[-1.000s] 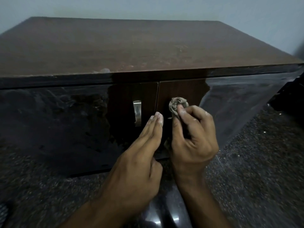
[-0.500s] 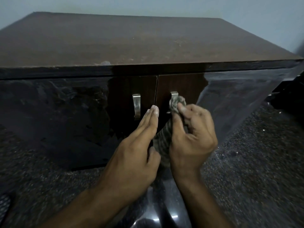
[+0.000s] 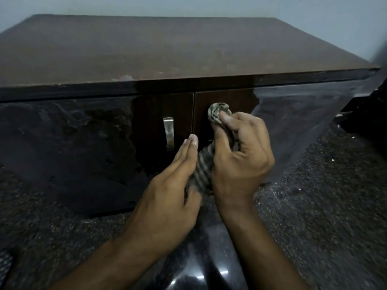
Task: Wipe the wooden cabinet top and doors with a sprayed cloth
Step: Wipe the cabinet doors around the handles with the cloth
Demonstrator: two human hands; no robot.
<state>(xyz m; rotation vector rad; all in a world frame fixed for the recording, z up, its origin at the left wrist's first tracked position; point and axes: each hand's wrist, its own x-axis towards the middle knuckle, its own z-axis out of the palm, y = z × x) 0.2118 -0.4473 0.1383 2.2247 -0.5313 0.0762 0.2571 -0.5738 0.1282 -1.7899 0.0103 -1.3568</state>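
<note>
no readable text, label, brand, number or sign anywhere in view, none on the cabinet top (image 3: pixel 167 49), none on its glossy doors (image 3: pixel 62 143), none on the striped cloth (image 3: pixel 202 172)

The right hand (image 3: pixel 240 162) grips a bunched striped cloth (image 3: pixel 217 114) against the right door (image 3: pixel 226 99) of the wooden cabinet (image 3: pixel 167 49). The left hand (image 3: pixel 167 197), fingers straight, touches the cloth's hanging tail beside the left door's metal handle (image 3: pixel 168 132).

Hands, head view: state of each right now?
Left hand: open, fingers straight, lying against the striped cloth.
Right hand: gripping the cloth, bunched end pressed to the right door.
</note>
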